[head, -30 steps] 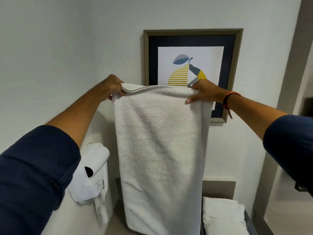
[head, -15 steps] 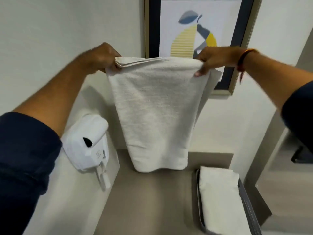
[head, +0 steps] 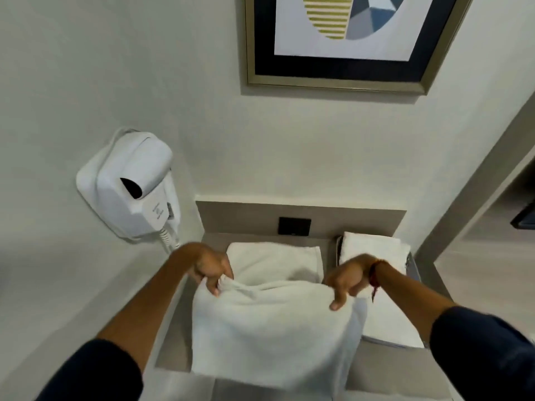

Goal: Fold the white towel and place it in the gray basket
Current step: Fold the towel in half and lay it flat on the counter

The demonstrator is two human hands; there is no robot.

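Note:
The white towel (head: 272, 328) is doubled over on the beige counter, its far part lying flat and its near part draped toward me over the counter's front edge. My left hand (head: 210, 267) pinches the fold's left corner. My right hand (head: 347, 280) pinches the right corner. The gray basket (head: 414, 269) stands at the right of the counter, close to my right wrist, with another folded white towel (head: 373, 250) inside it.
A white wall-mounted hair dryer (head: 130, 186) hangs on the left wall just above the counter. A black socket plate (head: 294, 226) sits in the low back panel. A framed picture (head: 344, 41) hangs above. A door frame (head: 469, 180) rises at the right.
Both hands have come down from chest height with the towel. The hanging towel now lies on the counter, bent over itself. My view has tipped downward.

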